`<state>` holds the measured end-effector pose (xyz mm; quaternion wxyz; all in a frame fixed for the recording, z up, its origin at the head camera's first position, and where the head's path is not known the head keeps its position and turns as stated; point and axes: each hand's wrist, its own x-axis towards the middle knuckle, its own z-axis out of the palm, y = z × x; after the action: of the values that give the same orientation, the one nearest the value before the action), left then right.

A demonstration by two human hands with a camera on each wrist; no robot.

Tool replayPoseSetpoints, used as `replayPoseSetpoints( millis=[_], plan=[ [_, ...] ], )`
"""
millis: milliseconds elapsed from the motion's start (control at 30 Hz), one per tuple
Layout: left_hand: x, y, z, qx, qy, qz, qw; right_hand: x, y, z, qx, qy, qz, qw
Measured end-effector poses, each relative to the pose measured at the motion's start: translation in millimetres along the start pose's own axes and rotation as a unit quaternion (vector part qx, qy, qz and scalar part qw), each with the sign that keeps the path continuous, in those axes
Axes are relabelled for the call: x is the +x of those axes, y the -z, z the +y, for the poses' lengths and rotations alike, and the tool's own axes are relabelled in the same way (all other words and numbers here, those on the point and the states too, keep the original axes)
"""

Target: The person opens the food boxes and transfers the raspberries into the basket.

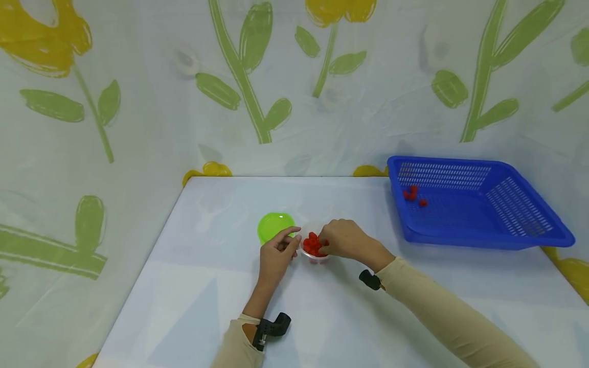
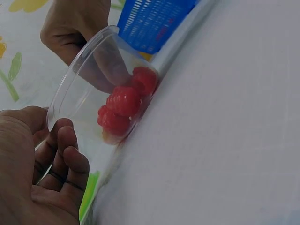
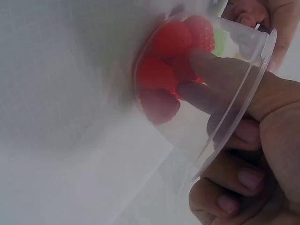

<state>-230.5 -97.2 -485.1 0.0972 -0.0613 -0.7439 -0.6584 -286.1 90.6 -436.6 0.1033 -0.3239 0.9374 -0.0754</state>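
A clear plastic cup point(image 1: 316, 259) stands on the table with several red raspberries point(image 1: 311, 243) at its bottom. My left hand point(image 1: 276, 258) pinches the cup's rim between thumb and fingers; in the left wrist view the rim point(image 2: 60, 96) runs into that grip. From the other side my right hand point(image 1: 347, 240) reaches down into the cup. Its thumb and index finger close around a raspberry point(image 3: 182, 67) among the others, seen through the cup wall in the right wrist view, while the other fingers curl outside the rim. A bright green round lid point(image 1: 272, 225) lies just behind my left hand.
At the back right a blue plastic basket point(image 1: 465, 214) with slotted walls holds a few raspberries point(image 1: 411, 194) in its left corner. The white table point(image 1: 207, 306) meets flower-patterned cloth walls point(image 1: 322, 128) at the back and left.
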Motion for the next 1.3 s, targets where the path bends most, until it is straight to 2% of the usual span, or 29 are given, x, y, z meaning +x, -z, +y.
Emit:
replayPoseSetpoints(
  millis=[167,300,533,733,933,1033,1300],
  plan=[
    [-0.3,0.2,-2.2,0.004,0.003,0.004,1.0,1,0,5,0.019,0.022,-0.004,1.0],
    [0.3,-0.3,-2.2,0.003,0.001,0.003,1.0,0,4,8,0.052,0.015,-0.006,0.999],
    [-0.7,-0.8,1.8,0.014,0.002,0.0,0.9999,-17,12,16,0.115,-0.007,0.041,0.992],
    [-0.2,-0.2,5.4,0.025,-0.002,0.005,0.9997,-38,34,25,0.137,-0.028,0.079,0.987],
    [-1.7,-1.1,4.9,0.028,0.004,0.004,0.9996,-66,57,43,0.148,-0.038,0.132,0.98],
    [-2.3,-1.6,3.8,0.029,0.008,0.005,0.9995,-79,67,54,0.14,-0.047,0.155,0.977],
    [-0.8,-1.9,5.6,0.024,0.006,0.007,0.9997,-111,88,88,0.119,-0.097,0.18,0.972]
  ],
)
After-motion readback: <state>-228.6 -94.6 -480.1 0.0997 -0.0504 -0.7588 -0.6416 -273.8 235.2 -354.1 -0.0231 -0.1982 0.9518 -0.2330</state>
